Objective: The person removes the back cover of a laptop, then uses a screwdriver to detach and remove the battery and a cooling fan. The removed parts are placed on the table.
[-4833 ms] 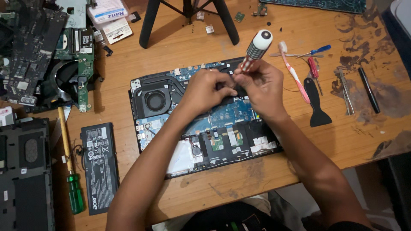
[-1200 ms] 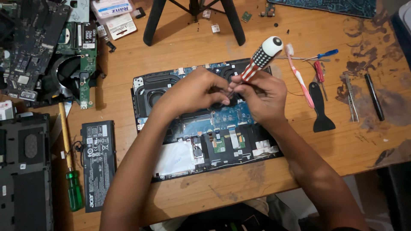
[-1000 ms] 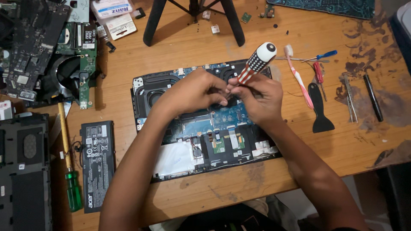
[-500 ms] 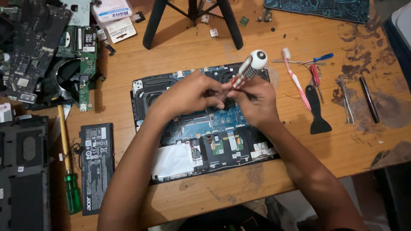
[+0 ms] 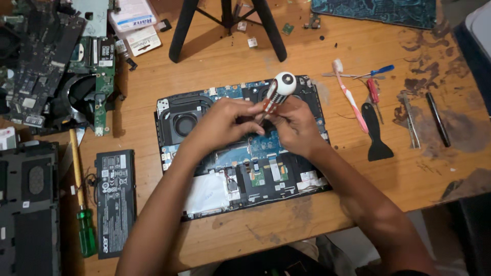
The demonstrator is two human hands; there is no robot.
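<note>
1. Gripping a red-and-white striped screwdriver (image 5: 276, 93), the right hand (image 5: 296, 125) is closed round its shaft over the middle of the opened laptop (image 5: 240, 148), while the left hand (image 5: 225, 122) pinches at the tip end, fingers curled on it.
2. Compared with a second ago, the screwdriver's round white cap has swung from about 2 o'clock to nearly upright, pointing toward the camera; I'd judge the tip is now seated straight on a screw near the board's centre, though the hands hide it.
3. Counting: two fans show in the laptop, one at 10 o'clock and one under the cap.
4. One loose battery (image 5: 115, 202) lies on the desk (image 5: 358, 194) at 8 o'clock, beside one green-handled screwdriver (image 5: 82, 204).
5. At 3 o'clock lie one pink toothbrush (image 5: 350, 102), one black spudger (image 5: 376, 133) and two small screwdrivers, blue and red.
</note>
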